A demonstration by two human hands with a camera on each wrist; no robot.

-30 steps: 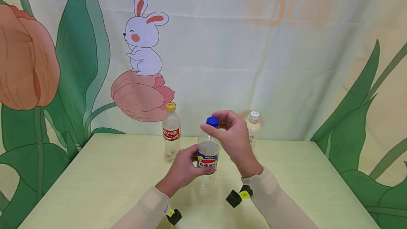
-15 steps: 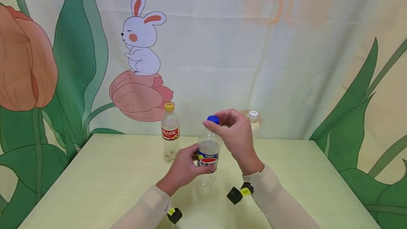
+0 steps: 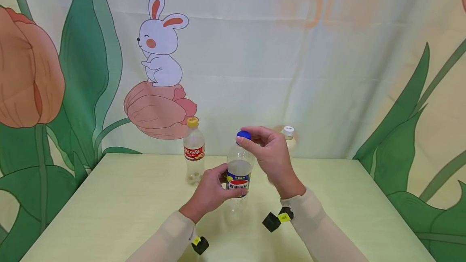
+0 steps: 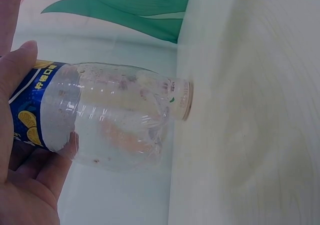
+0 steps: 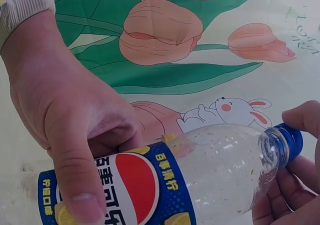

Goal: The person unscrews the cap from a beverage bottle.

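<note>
A clear plastic Pepsi bottle (image 3: pixel 239 168) with a blue label stands upright in front of the person. The left hand (image 3: pixel 209 193) grips it around the label, thumb across the front. At the bottle's neck, the right hand (image 3: pixel 271 157) pinches the blue cap (image 3: pixel 243 134) between thumb and fingers. In the right wrist view the cap (image 5: pixel 291 144) sits on the bottle mouth, with threads showing below it. The left wrist view shows the bottle's lower part (image 4: pixel 115 120), transparent with some droplets, its base close over the table.
Behind to the left stands a Coca-Cola bottle (image 3: pixel 194 153) with a yellow cap. A cream-coloured bottle (image 3: pixel 290 142) with a white cap is behind the right hand, partly hidden. The pale table (image 3: pixel 120 197) ends at a printed curtain (image 3: pixel 233 51).
The right thumb and fingers shift around the blue cap, the thumb now lying across its front. The left hand keeps its hold on the bottle. The head view drifts slightly.
</note>
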